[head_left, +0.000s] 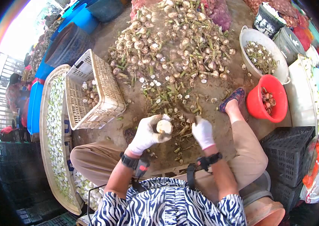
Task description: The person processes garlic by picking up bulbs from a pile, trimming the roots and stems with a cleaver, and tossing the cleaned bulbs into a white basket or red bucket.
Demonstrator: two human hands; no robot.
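My left hand, in a white glove, is closed around a pale garlic bulb whose cut face shows. To its right, my right hand, also gloved, is wrapped round the handle of a dark tool, blurred, that looks like a knife. The two hands are apart, above a floor strewn with green stem pieces and roots. Beyond them lies a large heap of garlic bulbs with stems.
A tilted cream crate with a few bulbs stands left, beside a long tray of white pieces. At right are a red bucket, a grey basin and black crates. Another person is at far left.
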